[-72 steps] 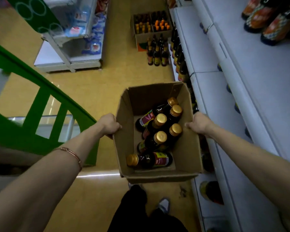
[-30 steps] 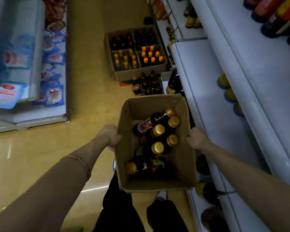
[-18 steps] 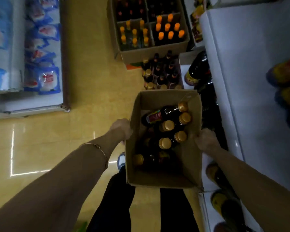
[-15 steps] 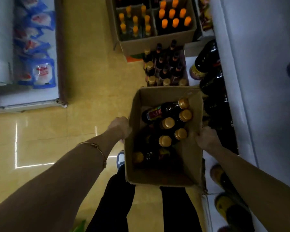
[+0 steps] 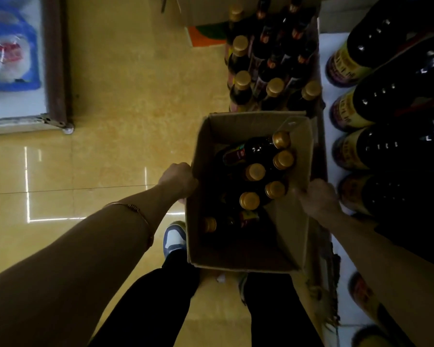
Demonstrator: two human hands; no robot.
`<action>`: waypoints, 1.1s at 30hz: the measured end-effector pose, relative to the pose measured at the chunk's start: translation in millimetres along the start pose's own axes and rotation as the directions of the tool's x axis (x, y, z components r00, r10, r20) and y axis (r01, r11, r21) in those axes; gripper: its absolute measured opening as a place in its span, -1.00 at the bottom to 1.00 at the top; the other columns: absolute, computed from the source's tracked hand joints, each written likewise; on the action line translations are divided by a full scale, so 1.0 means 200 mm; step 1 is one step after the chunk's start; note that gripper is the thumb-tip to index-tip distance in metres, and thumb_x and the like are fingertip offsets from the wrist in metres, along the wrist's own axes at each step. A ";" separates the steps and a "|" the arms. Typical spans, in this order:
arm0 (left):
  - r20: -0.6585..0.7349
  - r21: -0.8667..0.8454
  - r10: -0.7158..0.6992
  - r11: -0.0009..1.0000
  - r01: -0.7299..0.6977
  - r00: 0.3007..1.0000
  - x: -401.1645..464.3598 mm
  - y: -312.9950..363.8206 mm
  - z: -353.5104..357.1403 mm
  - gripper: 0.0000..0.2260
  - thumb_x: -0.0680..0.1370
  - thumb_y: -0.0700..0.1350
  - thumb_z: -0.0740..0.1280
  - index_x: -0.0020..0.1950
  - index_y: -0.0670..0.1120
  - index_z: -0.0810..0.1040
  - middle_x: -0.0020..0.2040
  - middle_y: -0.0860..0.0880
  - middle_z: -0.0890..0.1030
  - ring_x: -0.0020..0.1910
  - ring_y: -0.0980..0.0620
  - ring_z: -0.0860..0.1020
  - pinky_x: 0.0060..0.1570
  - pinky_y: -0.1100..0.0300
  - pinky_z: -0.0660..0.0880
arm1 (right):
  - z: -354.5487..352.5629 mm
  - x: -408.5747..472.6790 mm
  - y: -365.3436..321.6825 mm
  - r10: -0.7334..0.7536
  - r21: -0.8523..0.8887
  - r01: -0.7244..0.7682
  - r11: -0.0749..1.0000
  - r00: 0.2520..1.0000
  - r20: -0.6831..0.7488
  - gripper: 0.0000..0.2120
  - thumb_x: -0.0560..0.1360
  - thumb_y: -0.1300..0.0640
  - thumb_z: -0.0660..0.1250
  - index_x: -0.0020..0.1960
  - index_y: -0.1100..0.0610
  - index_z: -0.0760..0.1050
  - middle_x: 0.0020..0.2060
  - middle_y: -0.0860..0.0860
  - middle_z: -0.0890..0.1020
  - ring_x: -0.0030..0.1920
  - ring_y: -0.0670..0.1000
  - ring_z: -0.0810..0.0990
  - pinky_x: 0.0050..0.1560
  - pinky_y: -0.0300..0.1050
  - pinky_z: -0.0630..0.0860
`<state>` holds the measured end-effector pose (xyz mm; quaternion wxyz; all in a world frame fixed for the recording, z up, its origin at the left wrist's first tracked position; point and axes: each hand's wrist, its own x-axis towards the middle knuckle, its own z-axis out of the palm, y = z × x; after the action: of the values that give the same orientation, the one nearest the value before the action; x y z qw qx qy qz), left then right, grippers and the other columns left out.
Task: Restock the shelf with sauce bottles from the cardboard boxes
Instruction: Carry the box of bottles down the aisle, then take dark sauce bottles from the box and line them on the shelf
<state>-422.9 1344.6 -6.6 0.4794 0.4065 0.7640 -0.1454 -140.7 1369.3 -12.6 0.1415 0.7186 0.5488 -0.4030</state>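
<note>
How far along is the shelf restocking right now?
Done: big dark bottles already line the white shelf. In hand: left hand and right hand grip the cardboard box, six gold-capped bottles inside. Left: those, plus the bottles on the floor.

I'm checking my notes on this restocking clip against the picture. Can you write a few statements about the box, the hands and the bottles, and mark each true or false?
1. Both hands grip the cardboard box: the left hand on its left wall, the right hand on its right wall. True.
2. The box is empty. False: it holds dark sauce bottles with gold caps.
3. Gold-capped bottles stand on the floor beyond the box. True.
4. The left wrist is bare. False: it wears a thin bracelet.
5. Large dark bottles lie on the white shelf to the right. True.
</note>
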 end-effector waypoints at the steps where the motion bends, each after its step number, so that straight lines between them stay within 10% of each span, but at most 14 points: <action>1: -0.013 -0.028 0.003 1.000 -0.003 1.000 0.03 -0.02 0.03 -0.81 0.59 -0.14 0.26 0.03 -0.26 0.53 -0.18 -0.13 0.57 -0.22 -0.07 0.57 -0.19 0.10 0.53 | 0.02 0.03 0.01 -0.001 0.007 0.001 1.000 1.000 -0.003 -0.66 0.61 0.14 0.26 0.08 0.46 0.50 0.08 0.35 0.58 0.13 0.31 0.53 -0.15 -0.15 0.23; 10: -0.059 -0.117 -0.035 0.993 0.028 0.998 0.23 -0.05 0.14 -0.77 0.59 -0.14 0.27 0.13 -0.27 0.54 0.06 -0.25 0.60 0.02 -0.22 0.60 0.01 0.01 0.54 | 0.08 0.26 0.01 0.022 0.038 -0.022 0.999 1.000 -0.020 -0.70 0.59 0.19 0.28 -0.29 0.29 0.42 -0.05 0.37 0.59 0.04 0.31 0.57 -0.15 -0.09 0.33; 20: -0.045 -0.083 0.034 0.996 -0.038 0.998 0.14 -0.09 0.20 -0.65 0.58 -0.20 0.23 0.36 -0.24 0.38 0.19 -0.26 0.55 0.06 -0.22 0.56 -0.01 0.04 0.53 | 0.10 0.19 0.01 0.068 0.050 -0.074 0.996 0.991 0.114 -0.61 0.59 0.20 0.25 0.36 0.36 0.35 0.23 0.31 0.51 0.23 0.30 0.49 -0.01 -0.09 0.35; 29: -0.204 -0.244 0.154 0.948 -0.203 0.967 -0.21 -0.02 0.12 -0.68 0.57 -0.29 0.20 0.30 -0.13 0.50 0.16 -0.11 0.62 -0.22 0.00 0.61 -0.32 0.37 0.49 | 0.07 -0.17 -0.02 -0.208 0.019 0.210 0.977 0.973 -0.098 -0.57 0.54 0.16 0.28 0.38 0.23 0.39 0.36 0.22 0.41 0.36 0.27 0.38 0.30 -0.01 0.34; 33: -0.027 -0.081 0.286 0.954 -0.288 0.958 -0.21 0.07 0.22 -0.64 0.57 -0.26 0.22 0.37 -0.09 0.45 0.33 -0.12 0.47 0.17 -0.09 0.53 0.09 0.14 0.51 | 0.12 -0.18 -0.10 -0.290 0.032 0.288 0.957 0.956 0.055 -0.48 0.56 0.21 0.31 0.48 0.10 0.28 0.46 0.11 0.26 0.43 0.16 0.30 0.31 -0.02 0.35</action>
<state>-375.8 1306.6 10.0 0.5065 0.4936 0.7059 -0.0389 -172.1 1336.9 3.8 0.0887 0.6202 0.6386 -0.4469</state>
